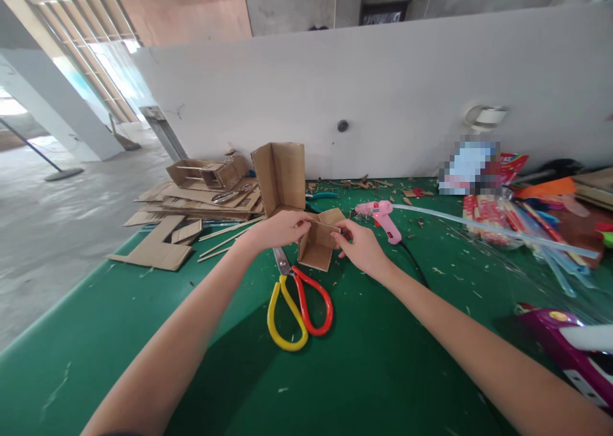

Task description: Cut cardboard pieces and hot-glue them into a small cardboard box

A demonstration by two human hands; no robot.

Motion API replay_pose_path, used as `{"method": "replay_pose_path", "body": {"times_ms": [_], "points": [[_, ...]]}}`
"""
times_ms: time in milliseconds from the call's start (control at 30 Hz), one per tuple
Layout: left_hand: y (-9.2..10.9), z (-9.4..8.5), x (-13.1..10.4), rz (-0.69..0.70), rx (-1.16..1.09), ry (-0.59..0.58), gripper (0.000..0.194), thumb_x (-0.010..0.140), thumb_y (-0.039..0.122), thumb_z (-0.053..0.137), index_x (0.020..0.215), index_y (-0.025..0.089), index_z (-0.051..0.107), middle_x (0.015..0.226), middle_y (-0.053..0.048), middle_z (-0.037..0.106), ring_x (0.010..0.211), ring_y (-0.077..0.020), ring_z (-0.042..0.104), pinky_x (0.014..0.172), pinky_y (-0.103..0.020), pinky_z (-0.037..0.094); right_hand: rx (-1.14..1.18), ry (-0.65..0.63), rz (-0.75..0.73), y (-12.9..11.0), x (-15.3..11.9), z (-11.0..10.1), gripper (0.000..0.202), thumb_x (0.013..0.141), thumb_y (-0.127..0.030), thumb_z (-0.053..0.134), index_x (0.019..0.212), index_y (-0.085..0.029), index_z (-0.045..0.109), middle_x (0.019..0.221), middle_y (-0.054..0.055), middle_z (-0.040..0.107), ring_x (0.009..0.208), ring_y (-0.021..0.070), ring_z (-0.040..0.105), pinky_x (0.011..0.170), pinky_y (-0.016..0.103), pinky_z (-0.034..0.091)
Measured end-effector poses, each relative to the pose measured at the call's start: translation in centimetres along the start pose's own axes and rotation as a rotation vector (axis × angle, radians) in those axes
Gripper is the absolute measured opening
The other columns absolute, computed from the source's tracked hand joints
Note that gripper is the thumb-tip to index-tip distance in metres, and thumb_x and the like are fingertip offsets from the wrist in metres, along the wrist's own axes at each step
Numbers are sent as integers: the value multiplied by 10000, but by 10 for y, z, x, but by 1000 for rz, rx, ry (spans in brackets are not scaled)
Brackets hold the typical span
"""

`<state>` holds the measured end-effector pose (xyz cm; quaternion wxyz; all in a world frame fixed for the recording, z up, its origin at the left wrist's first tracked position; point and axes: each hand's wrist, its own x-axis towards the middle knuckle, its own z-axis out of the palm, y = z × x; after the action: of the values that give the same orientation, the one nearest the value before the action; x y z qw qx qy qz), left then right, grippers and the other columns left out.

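A small folded cardboard box with an open side faces me at the middle of the table. My left hand pinches its upper left edge, and my right hand grips its upper right corner. Just in front lie scissors with one yellow and one red handle, their blades pointing away and partly under my left hand. Behind my left hand stands a taller folded cardboard piece. To the right of my right hand rests a pink glue gun with a long clear glue stick in its back.
Cardboard sheets and a small cardboard structure are piled at the left, beside thin wooden sticks. Packaged sticks lie at the right, near a purple power strip. A white partition bounds the green table.
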<state>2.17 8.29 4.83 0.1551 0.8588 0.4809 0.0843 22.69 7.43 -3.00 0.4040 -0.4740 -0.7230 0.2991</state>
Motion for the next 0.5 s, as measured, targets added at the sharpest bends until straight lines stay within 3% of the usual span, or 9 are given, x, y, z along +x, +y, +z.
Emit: {"method": "replay_pose_path", "body": {"times_ms": [200,300,400,500], "points": [[0,1,1,1,13,4,375,899,357,312,924,185,643,788,-31,668,665,-151,608,613,-243,429,-81,-52,-2,2,2,-2,115,836,-239,528,901,-175,598,765,27,641,606,156,656,528,259,522],[-1,-1,1,18,1,16,398,914,379,302,935,187,650,828,-37,676,739,-167,619,667,-253,442,-80,-16,16,2,4,-7,120,839,-263,521,876,-180,601,763,39,653,664,181,657,538,279,528],[2,-5,0,-2,-34,141,423,930,408,296,1019,181,642,977,-61,684,883,-191,621,755,-271,453,53,19,57,-4,8,-14,147,832,-277,526,920,-182,595,786,42,652,631,173,637,478,274,521],[10,-9,-3,-17,-153,268,474,916,463,358,1226,163,555,1118,-87,653,976,-202,604,796,-278,465,199,-71,33,-15,10,-20,200,830,-293,524,986,-193,600,757,23,629,604,156,607,435,254,499]]}}
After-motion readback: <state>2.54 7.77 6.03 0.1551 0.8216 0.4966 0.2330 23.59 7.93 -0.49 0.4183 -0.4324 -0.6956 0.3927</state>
